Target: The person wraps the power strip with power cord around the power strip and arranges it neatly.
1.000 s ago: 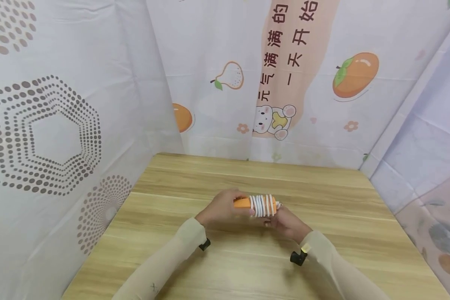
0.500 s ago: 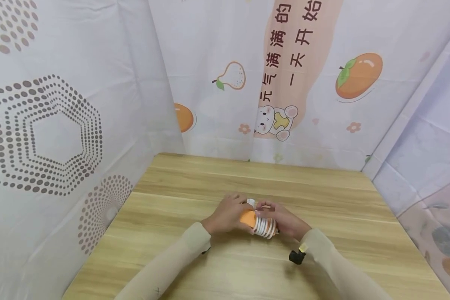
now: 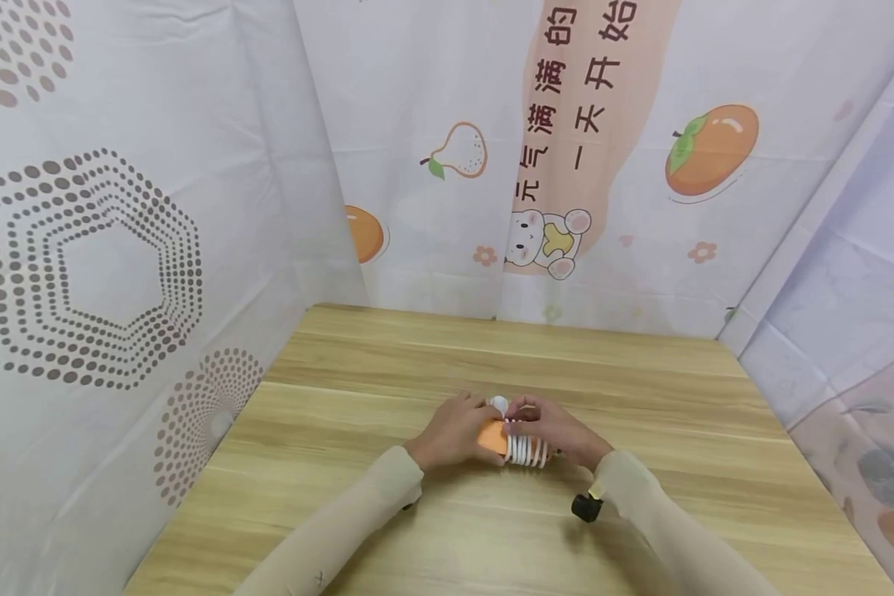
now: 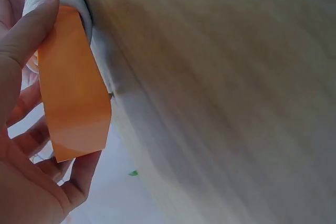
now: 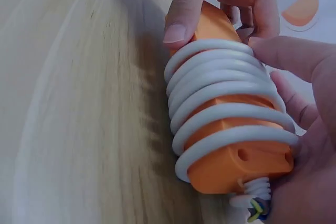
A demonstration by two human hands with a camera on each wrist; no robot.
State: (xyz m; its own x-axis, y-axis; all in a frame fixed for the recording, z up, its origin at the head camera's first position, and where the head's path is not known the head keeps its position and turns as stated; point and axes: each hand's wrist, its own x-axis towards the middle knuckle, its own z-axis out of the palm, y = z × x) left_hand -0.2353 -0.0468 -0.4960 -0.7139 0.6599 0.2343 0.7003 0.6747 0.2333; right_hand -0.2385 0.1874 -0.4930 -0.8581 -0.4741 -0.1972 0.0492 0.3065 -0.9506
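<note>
An orange power strip (image 3: 494, 436) with a white cord (image 3: 525, 449) wound round it in several loops is held low over the table. My left hand (image 3: 450, 430) grips its left end; in the left wrist view the thumb (image 4: 32, 27) lies by the outermost loop. My right hand (image 3: 566, 432) is over the wound part, fingers curled, pinching the cord near the left-hand loops. A white end piece (image 3: 499, 404) of the cord shows between the hands. In the right wrist view, a ribbed cord sleeve and coloured wires (image 5: 258, 209) stick out at the strip's near end.
The wooden table (image 3: 387, 356) extends round both hands. A printed white curtain (image 3: 417, 215) hangs behind it, with more cloth (image 3: 119, 273) along the left and right sides. A small black camera (image 3: 587, 507) sits at the right wrist.
My right hand has moved from the power strip's right end up over its loops. The strip has come lower and nearer, and the white end piece now shows between the hands.
</note>
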